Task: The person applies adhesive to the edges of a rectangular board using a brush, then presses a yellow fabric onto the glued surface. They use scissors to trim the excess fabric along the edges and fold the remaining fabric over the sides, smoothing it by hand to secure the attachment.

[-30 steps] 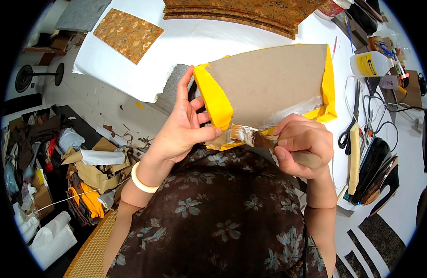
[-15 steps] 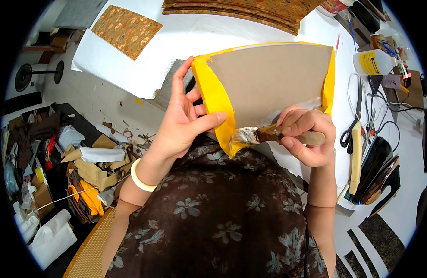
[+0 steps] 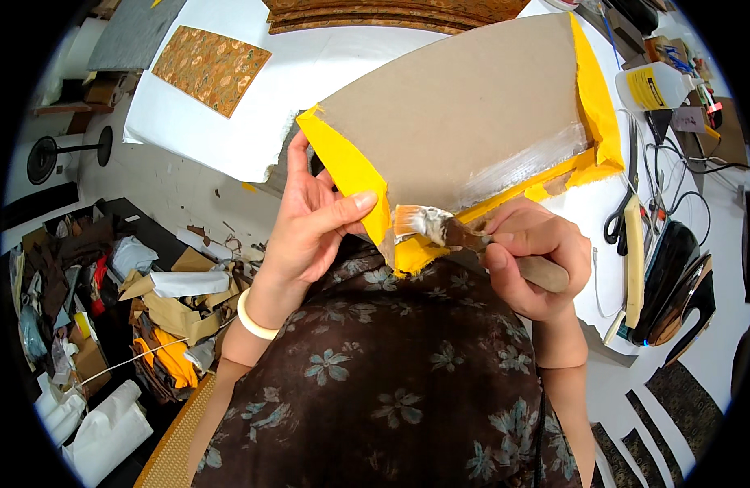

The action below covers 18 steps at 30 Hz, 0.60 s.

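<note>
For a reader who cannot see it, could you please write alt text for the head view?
A person's right hand holds a white-smeared brush at the near left corner of a yellow-edged, grey-brown board, which the left hand holds by its left edge. Scissors lie at right.

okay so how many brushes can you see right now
1 that I can make out: the brush held in the right hand, its bristles at the lower left corner of the yellow-edged board. Others may be hidden.

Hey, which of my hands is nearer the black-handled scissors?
Right. Your right hand, gripping the paintbrush, is just left of the scissors; your left hand, holding the yellow-edged panel, is much farther left.
</note>
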Available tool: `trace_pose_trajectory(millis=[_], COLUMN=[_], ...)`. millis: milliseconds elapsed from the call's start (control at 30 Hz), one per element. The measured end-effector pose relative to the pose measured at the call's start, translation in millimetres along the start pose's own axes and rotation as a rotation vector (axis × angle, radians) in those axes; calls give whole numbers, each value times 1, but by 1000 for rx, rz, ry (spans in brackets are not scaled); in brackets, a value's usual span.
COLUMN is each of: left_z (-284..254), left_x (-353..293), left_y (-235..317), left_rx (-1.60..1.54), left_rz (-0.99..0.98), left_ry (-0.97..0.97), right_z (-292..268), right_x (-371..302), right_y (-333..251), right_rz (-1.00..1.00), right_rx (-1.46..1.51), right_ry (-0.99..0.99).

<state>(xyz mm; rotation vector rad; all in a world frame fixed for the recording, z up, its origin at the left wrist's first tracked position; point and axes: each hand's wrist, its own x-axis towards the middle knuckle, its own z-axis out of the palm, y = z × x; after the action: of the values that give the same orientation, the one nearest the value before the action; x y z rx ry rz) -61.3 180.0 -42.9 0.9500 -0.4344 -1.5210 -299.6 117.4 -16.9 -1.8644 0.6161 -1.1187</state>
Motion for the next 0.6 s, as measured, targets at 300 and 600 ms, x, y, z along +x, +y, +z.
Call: trace_pose_trajectory(millis=[300,600], left_z=[-2,3], left_x=[-3,-1], left_y=[2,0], left_rx=[2,4], left_rz=[38,63], left_ry=[8,-20], right_z=[-17,-31], right_x=[-3,-6], right_y=[-9,-1], right_rz=[69,122], right_rx=[-109,-99], right_ry=[73,201])
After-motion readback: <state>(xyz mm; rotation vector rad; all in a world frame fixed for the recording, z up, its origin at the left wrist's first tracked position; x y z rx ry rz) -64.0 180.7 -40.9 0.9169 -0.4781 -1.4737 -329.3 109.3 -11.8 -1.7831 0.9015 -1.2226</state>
